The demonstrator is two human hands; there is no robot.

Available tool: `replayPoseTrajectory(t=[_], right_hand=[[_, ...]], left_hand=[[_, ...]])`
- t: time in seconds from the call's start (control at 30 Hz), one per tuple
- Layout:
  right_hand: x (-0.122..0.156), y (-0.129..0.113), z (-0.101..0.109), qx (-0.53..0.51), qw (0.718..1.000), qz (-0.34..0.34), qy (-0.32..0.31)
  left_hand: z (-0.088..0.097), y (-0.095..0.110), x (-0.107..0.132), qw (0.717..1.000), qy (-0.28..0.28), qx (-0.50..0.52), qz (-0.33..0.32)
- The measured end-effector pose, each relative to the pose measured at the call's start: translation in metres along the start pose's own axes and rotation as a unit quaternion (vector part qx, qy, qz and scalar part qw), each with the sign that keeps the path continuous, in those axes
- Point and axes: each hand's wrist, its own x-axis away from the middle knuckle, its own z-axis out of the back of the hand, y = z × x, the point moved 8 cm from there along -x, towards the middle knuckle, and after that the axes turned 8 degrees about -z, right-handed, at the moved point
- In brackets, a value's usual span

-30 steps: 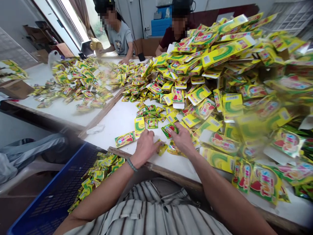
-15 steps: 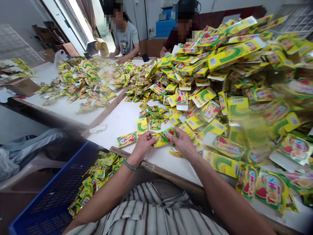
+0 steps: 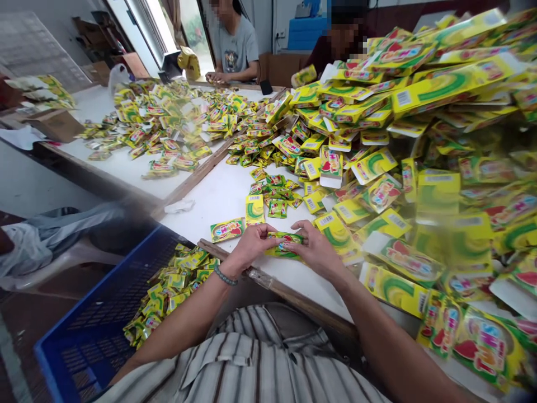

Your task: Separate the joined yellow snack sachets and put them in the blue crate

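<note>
Low over the near table edge, my left hand (image 3: 254,246) pinches the left end of a small yellow-and-green printed packet (image 3: 286,245). At its right end, my right hand (image 3: 319,250) holds it with thumb and curled fingers, the index finger raised. Fingers cover both ends, and I cannot make out whether it is a carton or a sachet. Beyond the hands lies a small heap of green sachets (image 3: 277,209). Left of that heap, a yellow carton (image 3: 254,208) and a watermelon-printed carton (image 3: 227,229) lie flat.
A tall pile of printed cartons (image 3: 377,162) covers the right side. Another heap (image 3: 168,117) lies across the wooden divider (image 3: 197,176). At lower left, a blue crate (image 3: 84,336) holds several packets. Two people sit opposite, one in a grey shirt (image 3: 237,47).
The yellow and green pieces between my hands now look like one narrower packet. My right index finger has lifted. The view has shifted, moving the table contents rightward. The grey-shirted person's hands are closer together.
</note>
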Motion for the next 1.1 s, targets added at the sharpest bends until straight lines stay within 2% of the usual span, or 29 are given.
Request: replayPoseTrajectory(t=[0.1, 0.17, 0.23, 0.3, 0.33, 0.4, 0.47, 0.5, 0.6, 0.67, 0.77, 0.83, 0.97, 1.03, 1.1], right_hand=[[-0.003, 0.005, -0.002, -0.088, 0.996, -0.027, 0.008], [-0.001, 0.004, -0.009, -0.107, 0.993, -0.043, -0.028], [0.002, 0.002, -0.018, -0.106, 0.990, -0.052, -0.071], [0.004, -0.001, -0.017, -0.101, 0.991, -0.053, -0.065], [0.004, -0.002, -0.013, -0.094, 0.993, -0.049, -0.041], [0.003, -0.003, -0.002, -0.068, 0.997, -0.036, 0.019], [0.001, -0.003, 0.005, -0.033, 0.998, -0.024, 0.053], [0.000, -0.002, 0.007, -0.021, 0.998, -0.020, 0.058], [-0.004, 0.003, 0.008, -0.022, 0.998, -0.006, 0.059], [-0.006, 0.005, 0.008, -0.040, 0.997, 0.008, 0.062], [-0.007, 0.003, 0.008, -0.066, 0.996, 0.023, 0.057], [-0.006, -0.004, 0.008, -0.085, 0.994, 0.035, 0.057], [-0.001, -0.027, 0.018, -0.100, 0.984, 0.082, 0.122], [0.000, -0.034, 0.021, -0.053, 0.985, 0.089, 0.135], [0.000, -0.033, 0.020, -0.003, 0.991, 0.077, 0.110]], left_hand=[[0.003, 0.001, 0.002, 0.999, 0.032, 0.037, -0.006], [0.002, 0.003, 0.005, 0.999, 0.027, 0.024, -0.013], [0.003, 0.007, 0.009, 0.999, 0.009, -0.032, -0.022], [0.017, 0.017, 0.014, 0.988, 0.014, -0.146, -0.053], [0.028, 0.025, 0.017, 0.970, 0.029, -0.227, -0.077], [0.055, 0.039, 0.022, 0.904, 0.069, -0.407, -0.109], [0.082, 0.043, 0.021, 0.835, 0.076, -0.539, -0.086], [0.093, 0.042, 0.020, 0.812, 0.067, -0.577, -0.067], [0.116, 0.045, 0.014, 0.776, 0.051, -0.627, -0.055], [0.126, 0.058, 0.014, 0.770, 0.080, -0.628, -0.076], [0.132, 0.074, 0.019, 0.796, 0.127, -0.584, -0.095], [0.122, 0.074, 0.022, 0.844, 0.112, -0.517, -0.093], [0.068, 0.053, 0.024, 0.951, 0.005, -0.302, -0.071], [0.043, 0.044, 0.025, 0.981, -0.011, -0.187, -0.057], [0.029, 0.035, 0.025, 0.994, 0.001, -0.105, -0.036]])
